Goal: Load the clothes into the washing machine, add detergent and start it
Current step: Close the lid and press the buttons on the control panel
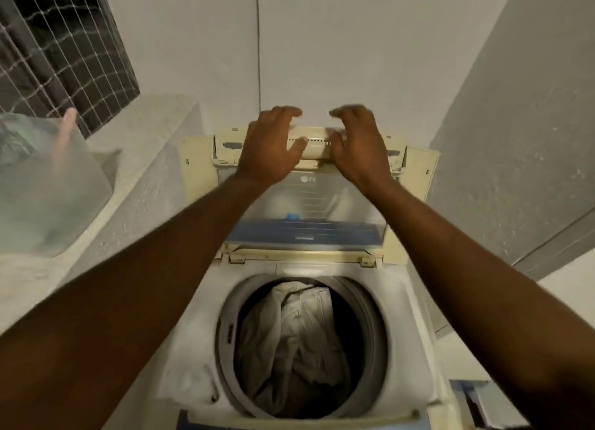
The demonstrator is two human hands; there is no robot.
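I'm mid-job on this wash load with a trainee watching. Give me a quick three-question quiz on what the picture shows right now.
1. True or false: the lid of the washing machine is shut.
2. What lies in the drum? A) pale clothes B) nothing C) shoes
3. Where are the left hand and right hand?

Key:
1. False; it stands raised, the drum open below.
2. A; pale clothes lie inside.
3. Both at the top edge of the raised lid, fingers spread, not closed on it.

clothes (299,342) in drum (370,317), lid (306,201) behind
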